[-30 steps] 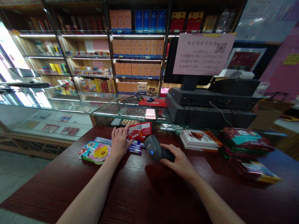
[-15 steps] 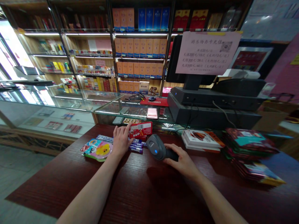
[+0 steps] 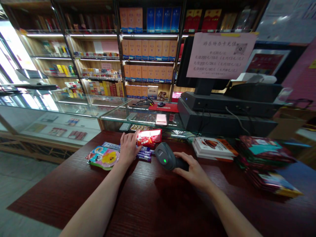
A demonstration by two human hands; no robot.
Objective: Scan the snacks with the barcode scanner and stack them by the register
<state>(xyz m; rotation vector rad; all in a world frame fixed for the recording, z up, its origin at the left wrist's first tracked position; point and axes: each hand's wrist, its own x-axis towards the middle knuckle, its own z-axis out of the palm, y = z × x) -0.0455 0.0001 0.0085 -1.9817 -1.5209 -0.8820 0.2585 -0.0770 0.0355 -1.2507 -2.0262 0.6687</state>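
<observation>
My left hand point(image 3: 128, 148) grips the left end of a small red packet point(image 3: 150, 140), tilted so that its label faces the scanner; a bright patch of light lies on the label. My right hand point(image 3: 191, 169) is wrapped round the handle of a dark barcode scanner point(image 3: 165, 154), whose head points at the packet and shows a green light. Beneath and beside my left hand lie several purple-and-blue wrapped sticks point(image 3: 145, 154). A colourful blister pack with a yellow chick point(image 3: 107, 158) rests left of my left wrist.
White boxes point(image 3: 209, 146) and stacked glossy packets point(image 3: 264, 151) occupy the right of the brown table point(image 3: 148, 204). Behind stand a glass counter point(image 3: 116, 113), a monitor with a pink notice point(image 3: 219, 56), and a black cash drawer point(image 3: 222, 118). Stocked shelves line the back wall.
The scanner's indicator has turned from blue to green. A bright light now falls on the red packet's label. Both hands stay almost where they were.
</observation>
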